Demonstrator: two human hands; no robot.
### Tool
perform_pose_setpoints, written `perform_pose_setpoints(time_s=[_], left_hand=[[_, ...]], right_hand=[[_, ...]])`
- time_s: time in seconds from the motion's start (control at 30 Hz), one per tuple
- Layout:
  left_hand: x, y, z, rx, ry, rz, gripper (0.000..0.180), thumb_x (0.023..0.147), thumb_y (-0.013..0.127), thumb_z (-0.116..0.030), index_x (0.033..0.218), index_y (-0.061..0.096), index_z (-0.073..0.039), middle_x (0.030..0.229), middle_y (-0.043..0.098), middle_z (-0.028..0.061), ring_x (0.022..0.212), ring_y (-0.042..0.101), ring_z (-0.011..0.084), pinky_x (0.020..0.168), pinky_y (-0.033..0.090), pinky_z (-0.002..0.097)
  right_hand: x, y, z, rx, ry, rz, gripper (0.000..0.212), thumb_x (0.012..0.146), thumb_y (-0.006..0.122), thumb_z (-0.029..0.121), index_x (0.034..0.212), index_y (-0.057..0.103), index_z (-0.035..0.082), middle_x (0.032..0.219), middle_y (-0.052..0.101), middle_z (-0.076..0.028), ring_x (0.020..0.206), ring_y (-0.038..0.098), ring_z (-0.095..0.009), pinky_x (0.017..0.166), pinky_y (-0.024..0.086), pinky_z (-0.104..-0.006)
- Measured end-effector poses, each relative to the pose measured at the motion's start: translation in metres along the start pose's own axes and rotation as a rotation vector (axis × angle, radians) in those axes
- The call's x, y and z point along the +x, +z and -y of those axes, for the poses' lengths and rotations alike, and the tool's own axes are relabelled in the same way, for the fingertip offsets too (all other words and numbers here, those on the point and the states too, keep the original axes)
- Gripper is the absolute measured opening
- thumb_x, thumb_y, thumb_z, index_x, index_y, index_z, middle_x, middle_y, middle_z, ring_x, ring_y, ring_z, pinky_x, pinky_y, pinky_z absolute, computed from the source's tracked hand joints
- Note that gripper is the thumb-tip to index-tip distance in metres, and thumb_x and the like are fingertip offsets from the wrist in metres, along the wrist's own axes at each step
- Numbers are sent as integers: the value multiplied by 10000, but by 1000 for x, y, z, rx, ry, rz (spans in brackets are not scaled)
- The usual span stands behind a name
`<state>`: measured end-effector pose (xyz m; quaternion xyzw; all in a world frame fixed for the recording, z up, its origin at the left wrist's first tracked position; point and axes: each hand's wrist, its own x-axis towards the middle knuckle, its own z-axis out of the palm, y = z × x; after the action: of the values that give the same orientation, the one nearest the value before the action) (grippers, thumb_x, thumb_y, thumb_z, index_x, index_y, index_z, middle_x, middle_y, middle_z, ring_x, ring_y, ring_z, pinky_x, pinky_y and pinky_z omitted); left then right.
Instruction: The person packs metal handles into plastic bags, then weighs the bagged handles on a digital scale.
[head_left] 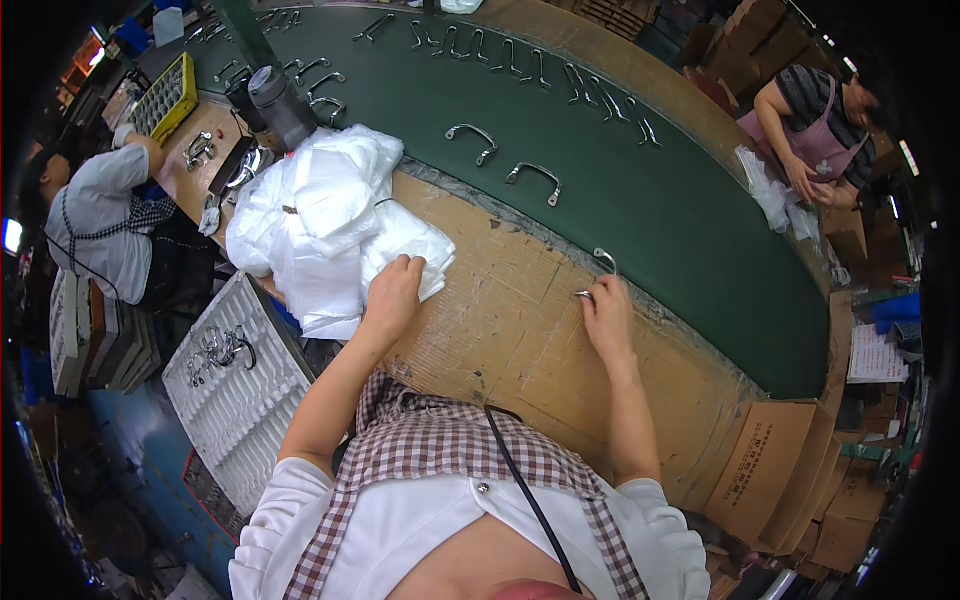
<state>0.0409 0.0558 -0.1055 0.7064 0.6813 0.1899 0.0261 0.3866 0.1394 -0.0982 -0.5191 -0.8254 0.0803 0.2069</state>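
My right hand point(610, 318) is closed around a curved chrome handle point(606, 258) at the edge of the cardboard-covered worktop. One end of the handle sticks up past my fingers, and a bit of metal shows beside them. At the left, my left hand point(395, 292) has its fingers pinched together at the edge of a stack of clear plastic bags point(408, 240). A larger heap of white plastic bags point(315, 190) lies behind and beside that stack. Two similar chrome handles, a nearer one point(536, 180) and a farther one point(472, 140), rest on the green belt.
Several more handles point(510, 58) lie along the green belt point(680, 240). A grey flask point(280, 105) stands behind the bags. At lower left is a ribbed tray point(240, 390) with metal parts; cardboard boxes point(770, 470) stand at right. Co-workers sit left point(110, 220) and far right point(820, 130).
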Motion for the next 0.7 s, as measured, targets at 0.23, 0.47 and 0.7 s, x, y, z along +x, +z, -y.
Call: perform_pose_setpoints(time_s=[0.23,0.47,0.7], left_hand=[[2,-10,0,-283,-186,-163,157,853,616,-88,990,600,-13,876,659,176,791,636,345,680,494,428],[7,-26,-9,-613,-295,-319,105,838,686,-68,906,646,1,827,665,123,653,629,207,583,481,306],[8,-30,-9,-696,-249,-344,128,832,684,-22,954,658,5,810,655,117,662,625,187,590,474,298]], right_hand=[[23,-3,66,411,39,-112,120,855,606,27,970,624,-4,965,620,-138,808,617,-305,696,497,-378],[41,-10,112,1312,262,172,140,930,583,41,1058,580,-15,849,657,-52,658,601,-50,511,457,-183],[52,-13,137,1393,203,288,136,931,589,49,1050,559,-9,861,667,-99,632,630,-88,465,447,-174]])
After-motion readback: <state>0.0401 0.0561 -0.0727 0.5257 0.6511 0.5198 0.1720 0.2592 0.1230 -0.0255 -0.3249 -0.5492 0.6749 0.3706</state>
